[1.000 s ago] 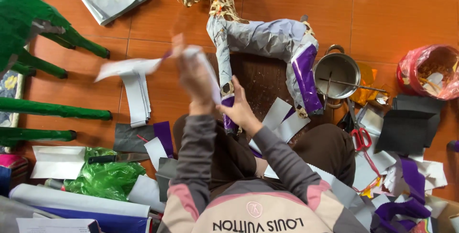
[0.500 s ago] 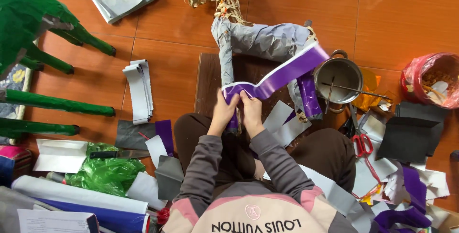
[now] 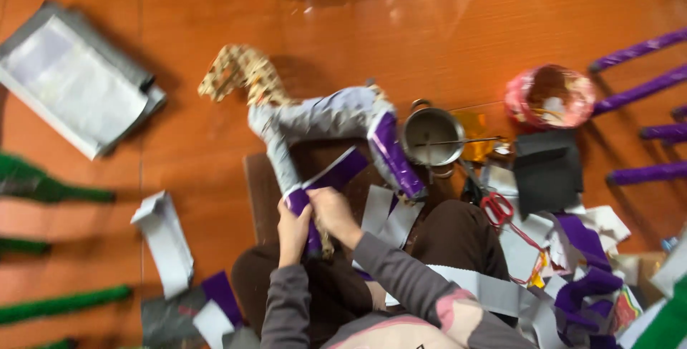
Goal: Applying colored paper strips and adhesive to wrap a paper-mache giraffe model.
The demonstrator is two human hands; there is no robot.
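Observation:
A woven animal-shaped frame, partly covered in grey and purple paper, stands on the orange floor in front of me. Its bare straw head points left. My left hand and my right hand press together on a purple paper strip that wraps the figure's front leg. The strip runs up and right from my fingers toward the purple-covered rear leg. Both hands grip the strip at the bottom of the leg, over my lap.
A metal pot with a stick across it sits right of the figure. Red scissors, black sheets, a pink bag and paper scraps lie right. Grey sheets lie far left, a white strip near left, green sticks at the edge.
The camera view has shifted and tilted, so the figure sits more centrally. One second ago my left hand held white paper up; since then both hands have stayed on the purple strip at the leg.

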